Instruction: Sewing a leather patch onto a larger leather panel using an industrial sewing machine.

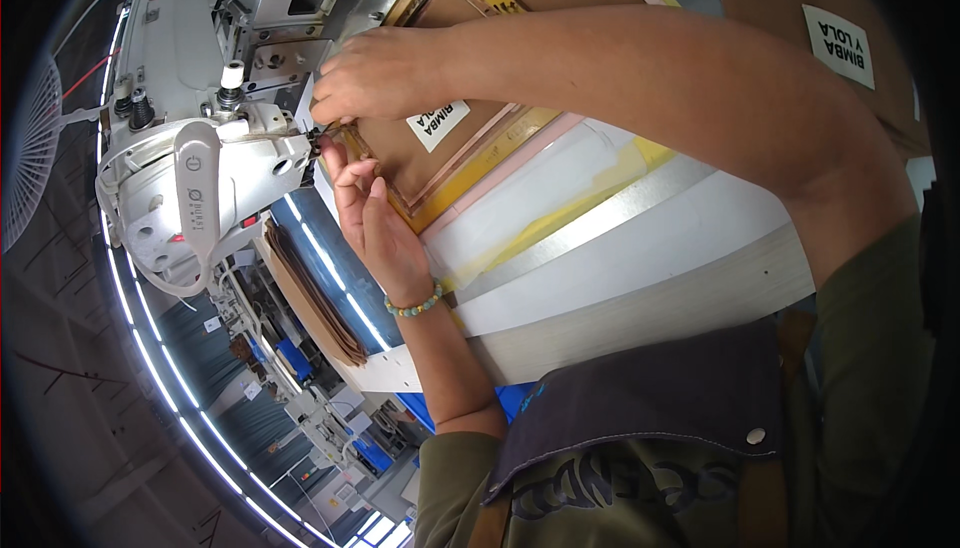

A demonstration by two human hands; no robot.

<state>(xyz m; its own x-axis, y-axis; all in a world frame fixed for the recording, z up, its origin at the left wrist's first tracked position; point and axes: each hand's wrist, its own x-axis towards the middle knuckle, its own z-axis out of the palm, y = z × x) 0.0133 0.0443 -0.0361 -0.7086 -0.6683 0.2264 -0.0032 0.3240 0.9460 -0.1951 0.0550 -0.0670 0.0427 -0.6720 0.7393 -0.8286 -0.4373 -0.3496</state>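
Observation:
Beside the needle end of a white sewing machine [235, 173], both of my hands are close together. My right hand [380, 73] has its fingers curled down at the needle area; what they grip, if anything, is hidden. Just below it, my left hand [375, 218] is palm up, with fingers loosely bent and apart and the index finger reaching up to the needle. Under my hands lies a brown panel [395, 153] with a white printed patch [438, 126], set inside a yellow-edged template frame [490, 158]. The frame's left corner sits near the needle.
A curved grey-white lamp [197, 193] juts out from the machine head. Brown sheets [315, 298] are stacked at the table's left edge. Another brown panel with a white patch [838, 46] lies at far right. A white fan [35, 153] stands at far left.

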